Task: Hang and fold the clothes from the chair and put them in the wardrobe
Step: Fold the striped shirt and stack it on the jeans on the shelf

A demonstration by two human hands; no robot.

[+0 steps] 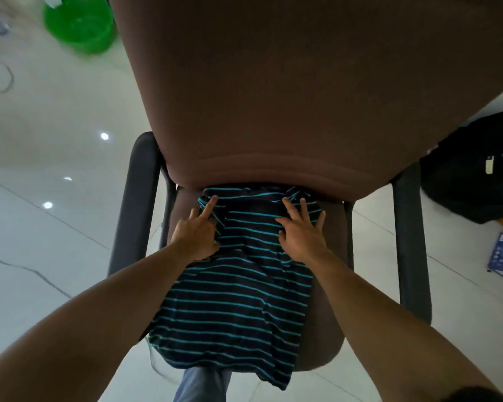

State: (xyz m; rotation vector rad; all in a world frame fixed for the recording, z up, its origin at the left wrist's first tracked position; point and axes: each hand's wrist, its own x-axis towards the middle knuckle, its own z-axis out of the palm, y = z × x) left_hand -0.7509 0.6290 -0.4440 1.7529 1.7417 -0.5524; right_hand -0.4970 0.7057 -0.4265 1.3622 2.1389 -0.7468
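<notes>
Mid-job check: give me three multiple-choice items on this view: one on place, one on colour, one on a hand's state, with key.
1. Where does the striped shirt lie? A. on the chair seat B. on the floor C. on a hanger
2. Its stripes are: A. red B. turquoise C. yellow
3. The right hand is: A. gripping a hanger B. a fist off the shirt C. flat on the shirt, fingers spread
Key: 1 A, it covers the brown seat; 2 B, thin turquoise lines on dark cloth; 3 C, straight fingers press its upper part.
</notes>
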